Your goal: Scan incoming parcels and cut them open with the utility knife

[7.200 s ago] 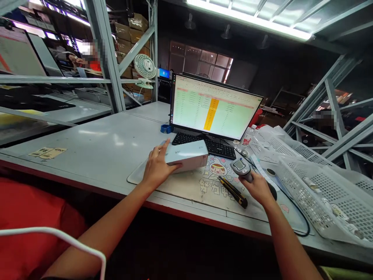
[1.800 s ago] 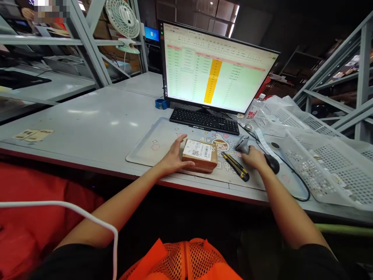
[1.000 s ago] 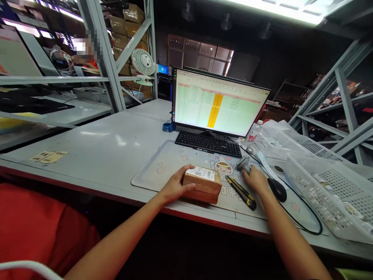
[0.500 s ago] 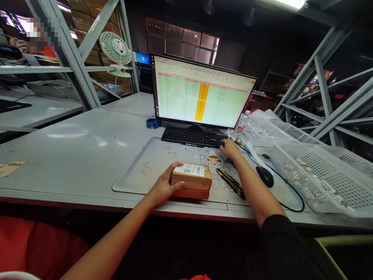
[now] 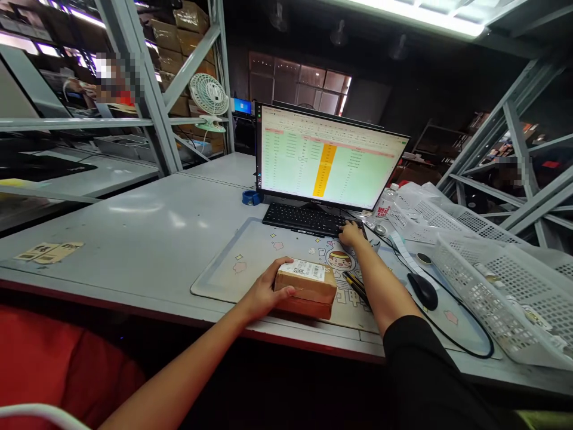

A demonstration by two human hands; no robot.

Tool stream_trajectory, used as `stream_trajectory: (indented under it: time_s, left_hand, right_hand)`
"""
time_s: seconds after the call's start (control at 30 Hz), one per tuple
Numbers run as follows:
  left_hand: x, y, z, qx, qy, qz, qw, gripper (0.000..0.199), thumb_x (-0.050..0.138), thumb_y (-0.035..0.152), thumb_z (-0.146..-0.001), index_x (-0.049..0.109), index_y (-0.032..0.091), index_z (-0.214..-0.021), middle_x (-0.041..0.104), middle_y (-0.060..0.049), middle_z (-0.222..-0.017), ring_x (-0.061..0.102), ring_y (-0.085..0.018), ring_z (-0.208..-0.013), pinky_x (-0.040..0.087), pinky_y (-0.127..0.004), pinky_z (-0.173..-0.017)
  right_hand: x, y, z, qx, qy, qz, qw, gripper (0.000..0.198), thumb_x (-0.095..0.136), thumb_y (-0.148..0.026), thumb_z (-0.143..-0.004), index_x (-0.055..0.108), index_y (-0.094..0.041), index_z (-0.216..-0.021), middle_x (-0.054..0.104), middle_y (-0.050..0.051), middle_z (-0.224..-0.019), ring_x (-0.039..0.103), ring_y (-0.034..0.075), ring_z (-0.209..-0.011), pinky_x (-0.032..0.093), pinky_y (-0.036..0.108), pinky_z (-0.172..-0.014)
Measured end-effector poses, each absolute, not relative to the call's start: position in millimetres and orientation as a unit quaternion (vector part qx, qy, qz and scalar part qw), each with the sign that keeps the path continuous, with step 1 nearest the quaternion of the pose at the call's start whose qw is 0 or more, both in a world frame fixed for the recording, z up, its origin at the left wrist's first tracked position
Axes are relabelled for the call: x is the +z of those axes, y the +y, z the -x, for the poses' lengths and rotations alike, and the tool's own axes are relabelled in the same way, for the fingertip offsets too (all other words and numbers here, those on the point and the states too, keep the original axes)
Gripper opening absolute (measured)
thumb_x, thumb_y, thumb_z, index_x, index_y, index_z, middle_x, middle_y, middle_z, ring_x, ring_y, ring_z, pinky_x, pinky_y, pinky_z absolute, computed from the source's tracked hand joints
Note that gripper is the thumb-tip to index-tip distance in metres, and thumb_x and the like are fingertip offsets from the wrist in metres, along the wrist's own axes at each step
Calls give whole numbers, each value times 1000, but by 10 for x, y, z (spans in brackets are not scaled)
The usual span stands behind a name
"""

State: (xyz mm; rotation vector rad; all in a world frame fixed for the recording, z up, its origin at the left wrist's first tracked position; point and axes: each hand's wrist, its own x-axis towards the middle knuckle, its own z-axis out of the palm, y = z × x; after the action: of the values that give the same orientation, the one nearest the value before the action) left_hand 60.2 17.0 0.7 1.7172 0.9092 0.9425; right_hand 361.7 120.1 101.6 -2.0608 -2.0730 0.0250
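Table [image 5: 129, 239] gives room at left; box [image 5: 308, 289] blocks centre; mouse [image 5: 422, 291] and basket [image 5: 478, 301], right.

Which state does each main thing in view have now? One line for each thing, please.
Cardboard box: closed, label up, gripped by left hand.
Keyboard: right hand over its right end.
Monitor: on, showing a spreadsheet.
Utility knife: lying down, partly hidden; blade unclear.
Mouse: untouched.
Ceiling light: lit.
Clip-on fan: spinning or not, unclear.
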Motion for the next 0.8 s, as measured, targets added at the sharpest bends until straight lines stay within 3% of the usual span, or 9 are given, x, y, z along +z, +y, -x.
stream_trajectory:
  time_s: [0.17,0.27,0.37,0.43,0.53,0.6,0.7,0.8]
  left_hand:
    - [3,174,-562,424,375,-660,493,81,67,78,-84,49,25,-143,68,-11,-123,66,-32,-112,56,-44,-99]
    - [45,209,-513,446,394,-634,494,78,63,82,-86,51,25,-138,68,-8,-117,67,-30,-106,58,-41,-93]
    - [148,291,-458,425,428,-630,490,79,62,84,-85,55,24,-136,69,-9,-119,70,-30,-103,59,-41,-89]
    - [230,381,-438,401,457,-638,472,79,65,86,-82,62,22,-127,71,-10,-117,70,-33,-106,57,-44,-95]
    - [302,549,-478,413,472,-629,460,75,70,85,-77,70,19,-113,74,-11,-121,65,-37,-123,48,-48,-112]
    - [302,642,-546,450,463,-579,499,73,72,82,-76,71,18,-112,74,-11,-126,63,-37,-129,48,-45,-114]
    - [267,708,-641,478,448,-486,578,71,77,77,-74,71,17,-113,77,-11,-114,71,-34,-113,57,-40,-96]
    - [247,719,-674,476,445,-457,605,71,81,73,-72,72,16,-113,79,-10,-104,74,-30,-95,59,-35,-80]
  right_hand:
    - [986,785,-3591,18,-704,706,76,42,69,-44,-103,66,-18,-136,66,12,-137,67,28,-119,59,50,-101]
    - [756,374,-3780,24,-699,713,34,38,64,-41,-104,71,-16,-132,72,17,-129,68,33,-120,55,48,-102]
    - [497,76,-4021,34,-704,709,13,48,59,-40,-104,65,-16,-146,66,19,-143,63,35,-130,51,44,-106]
    - [422,40,-4094,32,-712,701,38,48,56,-37,-105,61,-14,-148,64,19,-147,62,33,-133,48,41,-108]
    - [455,284,-4021,19,-712,698,75,34,51,-27,-106,66,-12,-132,70,17,-136,63,30,-129,46,36,-107]
    - [504,592,-3924,25,-701,708,78,26,53,-25,-104,68,-14,-124,72,16,-131,64,29,-126,47,34,-102]
    - [551,1064,-3821,40,-683,726,69,23,59,-21,-101,68,-15,-121,71,16,-133,66,29,-123,48,32,-97]
    - [593,1361,-3787,43,-662,746,60,31,55,-14,-100,67,-13,-129,69,20,-138,66,29,-125,49,33,-96]
